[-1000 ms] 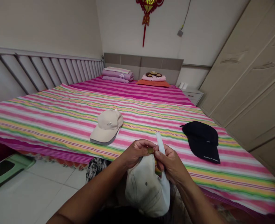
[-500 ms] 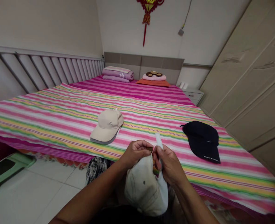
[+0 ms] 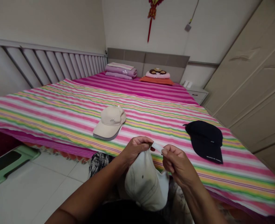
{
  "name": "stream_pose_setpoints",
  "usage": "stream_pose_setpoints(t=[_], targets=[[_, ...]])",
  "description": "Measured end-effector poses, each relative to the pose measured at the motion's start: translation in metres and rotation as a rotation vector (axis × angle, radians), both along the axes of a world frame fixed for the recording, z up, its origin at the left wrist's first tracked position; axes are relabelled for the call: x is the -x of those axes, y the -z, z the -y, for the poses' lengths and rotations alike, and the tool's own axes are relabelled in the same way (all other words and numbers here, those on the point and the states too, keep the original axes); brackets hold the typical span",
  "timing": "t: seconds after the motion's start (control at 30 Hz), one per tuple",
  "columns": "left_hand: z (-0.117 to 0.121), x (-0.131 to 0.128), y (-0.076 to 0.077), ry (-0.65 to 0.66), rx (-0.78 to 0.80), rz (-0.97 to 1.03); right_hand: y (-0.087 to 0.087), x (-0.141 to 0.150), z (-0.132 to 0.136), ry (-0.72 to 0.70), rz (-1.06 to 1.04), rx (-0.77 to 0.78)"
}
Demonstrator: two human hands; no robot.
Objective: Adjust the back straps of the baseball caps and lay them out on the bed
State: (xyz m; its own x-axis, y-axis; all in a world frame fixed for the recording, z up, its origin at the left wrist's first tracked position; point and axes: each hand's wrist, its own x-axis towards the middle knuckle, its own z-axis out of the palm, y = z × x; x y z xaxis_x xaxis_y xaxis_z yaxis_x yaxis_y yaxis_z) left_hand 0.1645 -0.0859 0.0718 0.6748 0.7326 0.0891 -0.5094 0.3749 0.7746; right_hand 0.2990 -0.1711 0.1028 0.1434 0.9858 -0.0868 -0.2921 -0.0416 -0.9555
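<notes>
A pale baseball cap (image 3: 143, 183) hangs over my lap with its back opening turned up toward the bed. My left hand (image 3: 137, 149) is closed, pinching the cap at the small brownish buckle on its back edge. The light strap (image 3: 158, 147) stretches between the two hands, one end at the buckle. Thumb and forefinger of my right hand (image 3: 178, 161) are shut on its other end. A beige cap (image 3: 111, 119) lies on the bed ahead and to the left, brim toward me. A black cap (image 3: 204, 138) rests to the right, apart from my hands.
A striped sheet (image 3: 69, 105) covers the bed in front of me. Folded bedding (image 3: 121, 71) and a pink folded piece (image 3: 158, 74) lie by the headboard. A green stool (image 3: 23, 155) stands on the tiles at left. A wardrobe (image 3: 256, 87) lines the right side.
The strap has swung from upright to lying across toward the right, its near end now at the buckle. My right hand has moved right and away from my left.
</notes>
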Motion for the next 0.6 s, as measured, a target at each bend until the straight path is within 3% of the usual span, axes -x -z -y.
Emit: stream_pose_setpoints(t=[0.4, 0.6], targets=[[-0.0026, 0.0031, 0.0067, -0.064, -0.070, -0.017, 0.0047, 0.0035, -0.0035, -0.074, -0.122, 0.059], [-0.0044, 0.0059, 0.0063, -0.095, -0.223, -0.047, 0.0075, 0.0058, -0.0046, -0.112, -0.139, 0.075]])
